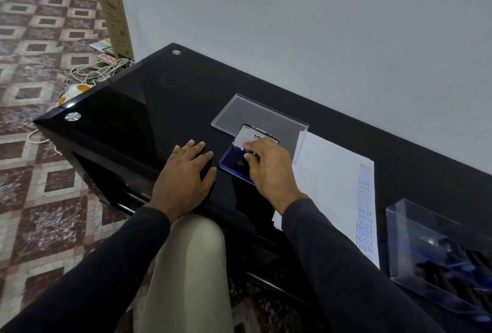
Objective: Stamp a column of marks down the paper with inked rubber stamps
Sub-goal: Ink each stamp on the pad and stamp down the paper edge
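A blue ink pad [231,162] lies open on the black glass table [149,103], its white-labelled lid [250,136] raised behind it. My right hand [269,170] pinches a small black rubber stamp [240,163] and holds it down on the pad. My left hand [186,173] rests flat on the table just left of the pad, fingers spread. The white paper [330,181] lies to the right of the pad. A column of blue marks [365,210] reading SAMPLE, AIR MAIL and FRAGILE runs down its right edge.
A clear plastic lid [255,117] lies behind the ink pad. A clear box [436,252] holding several dark stamps stands at the right, beyond the paper. Cables and a white-and-orange object [76,91] lie on the patterned floor past the table's left corner. A wall runs close behind the table.
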`<action>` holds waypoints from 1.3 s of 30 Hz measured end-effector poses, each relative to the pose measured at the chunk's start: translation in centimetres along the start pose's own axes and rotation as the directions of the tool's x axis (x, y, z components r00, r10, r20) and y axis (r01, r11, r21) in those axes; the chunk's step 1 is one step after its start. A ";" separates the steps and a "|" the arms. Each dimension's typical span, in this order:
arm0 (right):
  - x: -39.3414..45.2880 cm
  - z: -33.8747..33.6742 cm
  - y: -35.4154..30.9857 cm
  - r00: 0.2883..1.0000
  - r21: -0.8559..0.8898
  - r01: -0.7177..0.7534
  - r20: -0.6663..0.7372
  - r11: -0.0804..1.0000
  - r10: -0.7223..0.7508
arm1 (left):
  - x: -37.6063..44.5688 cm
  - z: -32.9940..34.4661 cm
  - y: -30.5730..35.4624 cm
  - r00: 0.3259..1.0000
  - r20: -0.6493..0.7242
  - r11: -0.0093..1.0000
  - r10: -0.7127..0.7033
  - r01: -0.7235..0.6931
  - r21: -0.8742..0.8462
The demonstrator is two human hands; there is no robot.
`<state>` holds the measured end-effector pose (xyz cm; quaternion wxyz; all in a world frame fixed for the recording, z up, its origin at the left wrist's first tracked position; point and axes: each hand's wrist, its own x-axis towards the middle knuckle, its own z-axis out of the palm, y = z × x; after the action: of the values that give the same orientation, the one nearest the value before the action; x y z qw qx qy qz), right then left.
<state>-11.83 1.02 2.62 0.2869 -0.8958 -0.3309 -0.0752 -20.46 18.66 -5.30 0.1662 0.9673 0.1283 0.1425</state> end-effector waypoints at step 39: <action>-0.1 0.0 0.2 1.000 -0.025 0.006 0.015 1.000 -0.006 | 0.0 -0.4 0.2 1.000 0.028 1.000 -0.008 0.008 -0.013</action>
<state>-11.76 0.85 2.47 0.2727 -0.8990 -0.3347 -0.0735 -20.50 18.60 -4.89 0.1750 0.9675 0.1288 0.1291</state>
